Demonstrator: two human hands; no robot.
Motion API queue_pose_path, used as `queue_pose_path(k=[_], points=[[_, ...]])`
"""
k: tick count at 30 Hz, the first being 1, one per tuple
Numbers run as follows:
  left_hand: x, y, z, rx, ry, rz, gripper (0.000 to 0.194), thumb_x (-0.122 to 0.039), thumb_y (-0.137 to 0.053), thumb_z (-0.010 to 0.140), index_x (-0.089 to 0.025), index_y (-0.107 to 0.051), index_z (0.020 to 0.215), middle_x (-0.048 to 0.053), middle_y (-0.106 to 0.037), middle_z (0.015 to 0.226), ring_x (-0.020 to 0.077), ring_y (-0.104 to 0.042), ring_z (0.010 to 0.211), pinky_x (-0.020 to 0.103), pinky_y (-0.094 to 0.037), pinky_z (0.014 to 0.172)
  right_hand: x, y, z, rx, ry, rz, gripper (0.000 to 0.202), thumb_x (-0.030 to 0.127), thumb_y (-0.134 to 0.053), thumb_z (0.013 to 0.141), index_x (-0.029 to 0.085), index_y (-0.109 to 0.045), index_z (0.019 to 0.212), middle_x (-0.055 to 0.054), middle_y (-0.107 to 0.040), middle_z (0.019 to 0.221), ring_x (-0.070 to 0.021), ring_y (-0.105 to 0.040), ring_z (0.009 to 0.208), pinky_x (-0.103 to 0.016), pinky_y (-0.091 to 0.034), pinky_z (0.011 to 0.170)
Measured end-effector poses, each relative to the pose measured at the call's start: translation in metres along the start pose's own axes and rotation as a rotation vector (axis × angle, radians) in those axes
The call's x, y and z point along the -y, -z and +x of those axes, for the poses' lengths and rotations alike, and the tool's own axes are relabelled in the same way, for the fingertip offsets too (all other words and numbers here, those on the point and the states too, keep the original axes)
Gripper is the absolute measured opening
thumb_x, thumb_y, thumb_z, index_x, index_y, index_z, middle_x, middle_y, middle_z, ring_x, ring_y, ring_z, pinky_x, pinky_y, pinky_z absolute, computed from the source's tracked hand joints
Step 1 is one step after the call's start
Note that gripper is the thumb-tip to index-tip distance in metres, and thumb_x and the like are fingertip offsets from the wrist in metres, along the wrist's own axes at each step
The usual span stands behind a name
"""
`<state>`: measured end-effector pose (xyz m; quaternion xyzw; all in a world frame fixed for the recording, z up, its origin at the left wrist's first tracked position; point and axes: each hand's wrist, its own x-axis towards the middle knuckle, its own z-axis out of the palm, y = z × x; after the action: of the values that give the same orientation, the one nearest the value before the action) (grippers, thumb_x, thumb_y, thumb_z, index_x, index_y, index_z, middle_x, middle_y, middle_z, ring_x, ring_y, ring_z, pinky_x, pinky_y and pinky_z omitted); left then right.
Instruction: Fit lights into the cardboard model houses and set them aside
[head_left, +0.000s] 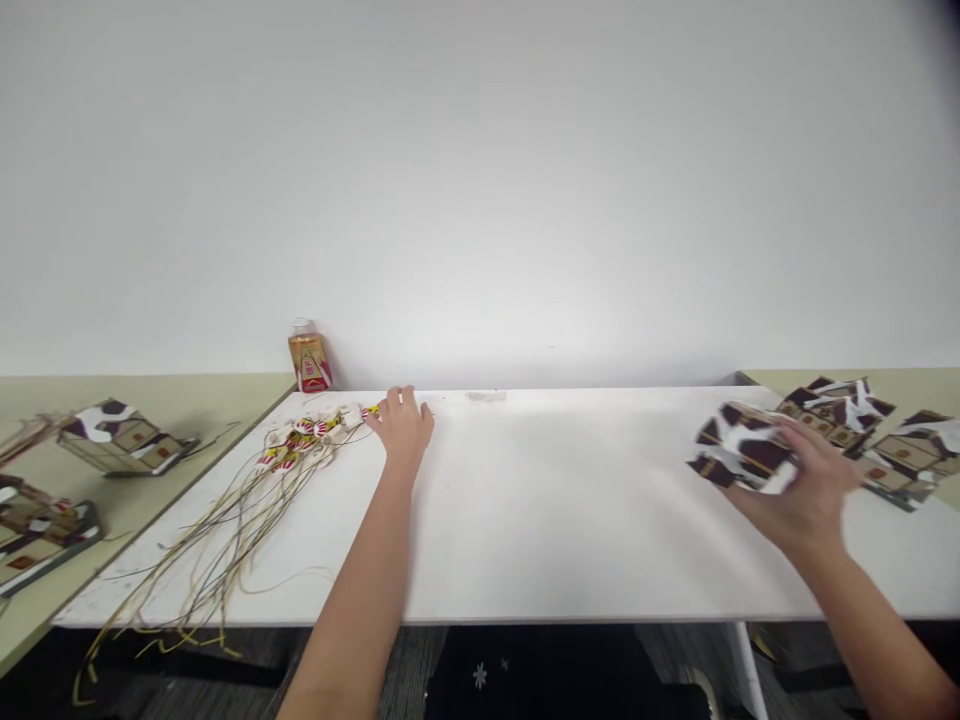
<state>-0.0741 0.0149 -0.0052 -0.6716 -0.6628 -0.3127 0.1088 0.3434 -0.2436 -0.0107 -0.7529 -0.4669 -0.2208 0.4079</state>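
Note:
My right hand (814, 490) is wrapped round a small model house (750, 445) with a dark and white roof, above the right part of the white table (555, 510). My left hand (403, 422) is at the back left of the table, fingers bent, by the end of a pile of small red, yellow and white pieces (300, 440). A yellow bit shows beside its fingertips; whether the fingers grip it is hidden. Long thin strings (217, 540) trail from the pile over the table's front edge.
More model houses stand at the right (911, 455) and on the greenish surface at the left (124, 437). A bottle with a red and gold label (310, 358) stands against the wall at the back left.

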Motion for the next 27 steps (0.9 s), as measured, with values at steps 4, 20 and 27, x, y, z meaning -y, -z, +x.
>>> queue_pose_path(k=[4, 20, 27], points=[[0.019, 0.004, 0.007, -0.031, 0.220, 0.018, 0.036, -0.028, -0.048, 0.081, -0.016, -0.055, 0.115, 0.018, -0.052, 0.122, 0.0348, -0.047, 0.109, 0.053, -0.033, 0.091, 0.087, -0.048, 0.022, 0.302, 0.232, 0.106, 0.092, 0.055, -0.070, 0.061, 0.029, -0.027, 0.138, -0.014, -0.052, 0.130, -0.0368, -0.048, 0.119, -0.055, -0.026, 0.100], [0.058, -0.014, 0.014, 0.035, 0.557, 0.108, 0.049, -0.031, -0.051, 0.073, -0.001, -0.056, 0.111, 0.032, -0.044, 0.127, 0.0455, -0.030, 0.128, 0.066, -0.025, 0.097, 0.207, -0.127, 0.029, 0.915, 0.642, 0.007, 0.083, 0.031, -0.071, 0.050, 0.025, -0.043, 0.128, -0.012, -0.056, 0.119, -0.0351, -0.048, 0.110, -0.058, -0.021, 0.099], [0.061, -0.017, 0.016, 0.051, 0.556, 0.098, 0.044, -0.023, -0.050, 0.070, -0.005, -0.060, 0.110, 0.030, -0.048, 0.125, 0.0455, -0.032, 0.128, 0.069, -0.020, 0.098, 0.192, -0.113, 0.025, 0.762, 0.626, 0.226, 0.087, 0.057, -0.062, 0.071, 0.032, -0.022, 0.143, -0.011, -0.039, 0.144, -0.0343, -0.035, 0.129, -0.056, -0.017, 0.105]])
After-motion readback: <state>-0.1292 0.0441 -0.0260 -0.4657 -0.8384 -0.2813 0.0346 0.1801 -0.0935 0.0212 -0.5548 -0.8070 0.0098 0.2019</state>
